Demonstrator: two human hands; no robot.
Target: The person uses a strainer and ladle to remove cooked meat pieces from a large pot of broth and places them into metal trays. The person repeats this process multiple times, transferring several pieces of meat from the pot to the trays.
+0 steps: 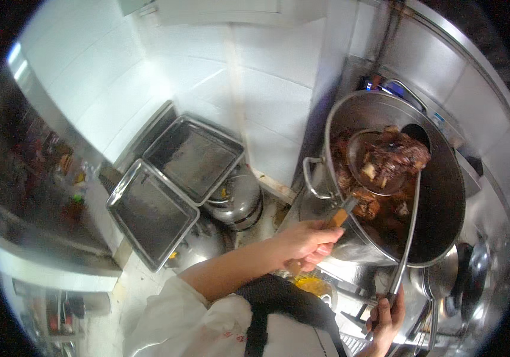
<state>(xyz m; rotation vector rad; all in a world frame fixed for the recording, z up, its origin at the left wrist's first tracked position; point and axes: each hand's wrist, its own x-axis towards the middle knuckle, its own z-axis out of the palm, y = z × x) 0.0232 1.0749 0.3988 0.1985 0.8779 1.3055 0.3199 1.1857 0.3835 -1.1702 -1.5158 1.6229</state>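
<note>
My left hand (311,245) grips the wooden handle of a round strainer (356,156), held over a large metal stockpot (326,178). A chunk of cooked, dark brown meat with pale bone ends (395,156) rests on the strainer and overhangs its right side. In my right hand (386,312) is a long-handled metal utensil (411,223), which reaches up across the pot's rim to the meat. Its head is partly hidden by the meat, so its kind is hard to tell. Below the strainer, more meat pieces (366,207) sit in brown liquid inside the pot.
Two rectangular metal trays (194,156) (152,214) lie at the left over grey gas cylinders (237,196). A yellow-filled container (313,285) stands below my left hand. Pans (442,272) are at the lower right. White wall panels (277,85) rise behind.
</note>
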